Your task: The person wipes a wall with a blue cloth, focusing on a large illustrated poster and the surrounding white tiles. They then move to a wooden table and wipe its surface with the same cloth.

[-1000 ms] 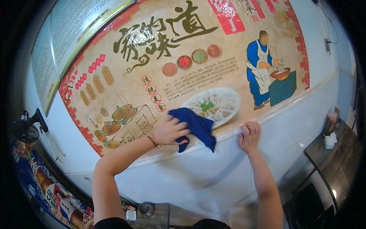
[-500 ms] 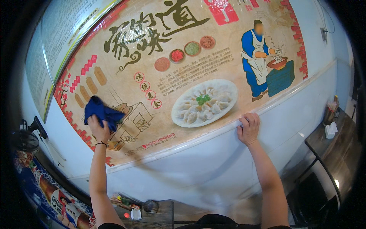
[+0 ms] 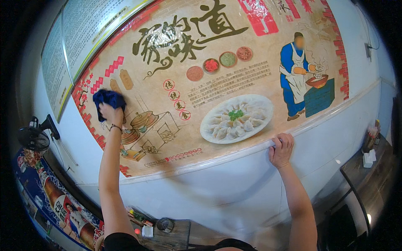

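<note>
Against the left part of a large wall poster (image 3: 247,83), my left hand (image 3: 111,113) presses a bunched dark blue cloth (image 3: 108,99). Its fingers are bent into the fabric, partly hidden by it. The cloth covers part of the tan tag shapes printed beside the red brick border. A dark band (image 3: 115,126) circles my left wrist. Farther right, my right hand (image 3: 281,150) holds the pale ledge (image 3: 234,153) along the poster's lower edge, below the printed plate of dumplings. Its fingers curl over the ledge, with the thumb at its left side.
A black fan (image 3: 35,136) is mounted on the wall at left, above a blue printed panel with bottles (image 3: 63,205). Below me a dark table (image 3: 180,234) bears a round container (image 3: 165,224) and tissues (image 3: 147,231). Another table (image 3: 368,167) stands at right with a tissue holder (image 3: 369,158).
My left hand has slid the blue cloth up and to the left across the poster, uncovering the printed stove and pots. My right hand stays at the ledge. The whole view has shifted slightly.
</note>
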Demonstrator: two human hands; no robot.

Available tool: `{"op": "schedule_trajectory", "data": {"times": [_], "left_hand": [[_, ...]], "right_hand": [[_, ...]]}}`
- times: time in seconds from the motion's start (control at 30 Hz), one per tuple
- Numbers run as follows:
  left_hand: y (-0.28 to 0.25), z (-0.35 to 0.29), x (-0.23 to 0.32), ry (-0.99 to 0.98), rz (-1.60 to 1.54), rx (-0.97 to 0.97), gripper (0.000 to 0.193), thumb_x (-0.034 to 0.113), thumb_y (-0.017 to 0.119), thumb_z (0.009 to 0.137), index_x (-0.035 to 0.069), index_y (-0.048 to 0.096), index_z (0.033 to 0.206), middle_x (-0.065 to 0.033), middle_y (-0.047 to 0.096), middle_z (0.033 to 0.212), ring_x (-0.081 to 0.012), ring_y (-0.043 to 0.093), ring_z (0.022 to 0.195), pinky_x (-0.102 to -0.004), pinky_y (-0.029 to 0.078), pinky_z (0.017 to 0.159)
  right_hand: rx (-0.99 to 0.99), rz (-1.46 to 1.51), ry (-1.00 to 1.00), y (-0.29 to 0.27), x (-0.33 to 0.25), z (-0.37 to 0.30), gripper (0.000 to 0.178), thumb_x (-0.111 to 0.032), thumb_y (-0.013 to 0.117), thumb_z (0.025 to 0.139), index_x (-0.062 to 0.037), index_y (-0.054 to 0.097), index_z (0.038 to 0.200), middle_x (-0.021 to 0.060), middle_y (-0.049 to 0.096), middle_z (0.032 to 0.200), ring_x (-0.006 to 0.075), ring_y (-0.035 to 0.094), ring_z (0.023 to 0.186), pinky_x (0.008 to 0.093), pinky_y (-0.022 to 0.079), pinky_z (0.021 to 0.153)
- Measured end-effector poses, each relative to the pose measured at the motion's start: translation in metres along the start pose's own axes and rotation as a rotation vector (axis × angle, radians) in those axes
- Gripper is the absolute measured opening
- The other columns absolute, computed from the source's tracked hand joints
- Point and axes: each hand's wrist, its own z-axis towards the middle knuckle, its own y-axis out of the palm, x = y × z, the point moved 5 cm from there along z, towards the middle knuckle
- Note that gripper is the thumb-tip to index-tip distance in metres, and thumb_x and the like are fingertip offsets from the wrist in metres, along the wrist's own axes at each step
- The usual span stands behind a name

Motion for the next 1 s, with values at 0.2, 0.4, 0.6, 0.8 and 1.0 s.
{"op": "schedule_trajectory", "data": {"times": [0.2, 0.4, 0.6, 0.8, 1.0], "left_hand": [[0.008, 0.023, 0.083, 0.074, 0.024, 0.121, 0.058, 0.046, 0.049, 0.086, 0.002, 0.049, 0.124, -0.0185, 0.048, 0.116, -0.0388, 0.047, 0.106, -0.0539, 0.036, 0.087], [-0.014, 0.017, 0.200, 0.204, -0.029, 0.144, 0.055, 0.047, 0.052, 0.081, 0.004, 0.056, 0.115, -0.0178, 0.051, 0.111, -0.0380, 0.047, 0.104, -0.0528, 0.034, 0.088], [-0.030, -0.021, 0.304, 0.540, -0.161, 0.230, 0.050, 0.044, 0.055, 0.076, 0.005, 0.060, 0.107, -0.0175, 0.053, 0.104, -0.0377, 0.048, 0.102, -0.0554, 0.033, 0.088], [-0.038, -0.028, 0.351, 0.718, -0.281, 0.214, 0.047, 0.044, 0.055, 0.076, 0.004, 0.061, 0.099, -0.0166, 0.054, 0.104, -0.0376, 0.048, 0.100, -0.0561, 0.031, 0.091], [-0.043, -0.028, 0.384, 0.857, -0.293, 0.273, 0.049, 0.044, 0.055, 0.077, 0.008, 0.060, 0.110, -0.0154, 0.054, 0.106, -0.0361, 0.048, 0.102, -0.0532, 0.032, 0.092]], "right_hand": [[-0.005, 0.025, 0.004, -0.001, -0.004, 0.000, 0.037, -0.020, 0.057, 0.073, -0.0134, 0.048, 0.108, 0.0101, 0.046, 0.110, 0.0308, 0.042, 0.108, 0.0509, 0.031, 0.098], [0.016, 0.015, -0.009, 0.000, -0.004, 0.001, 0.037, -0.020, 0.058, 0.073, -0.0130, 0.048, 0.107, 0.0096, 0.048, 0.108, 0.0305, 0.043, 0.107, 0.0505, 0.032, 0.097], [0.011, 0.014, 0.000, -0.002, -0.001, 0.001, 0.036, -0.021, 0.058, 0.072, -0.0133, 0.049, 0.106, 0.0091, 0.048, 0.108, 0.0298, 0.044, 0.106, 0.0498, 0.032, 0.098], [0.007, 0.014, 0.007, 0.001, -0.001, -0.001, 0.035, -0.021, 0.058, 0.072, -0.0138, 0.049, 0.105, 0.0085, 0.048, 0.109, 0.0294, 0.045, 0.106, 0.0494, 0.032, 0.098], [0.013, 0.005, 0.011, -0.001, 0.000, -0.002, 0.033, -0.021, 0.058, 0.073, -0.0144, 0.050, 0.104, 0.0082, 0.048, 0.108, 0.0289, 0.045, 0.107, 0.0493, 0.032, 0.098]]}}
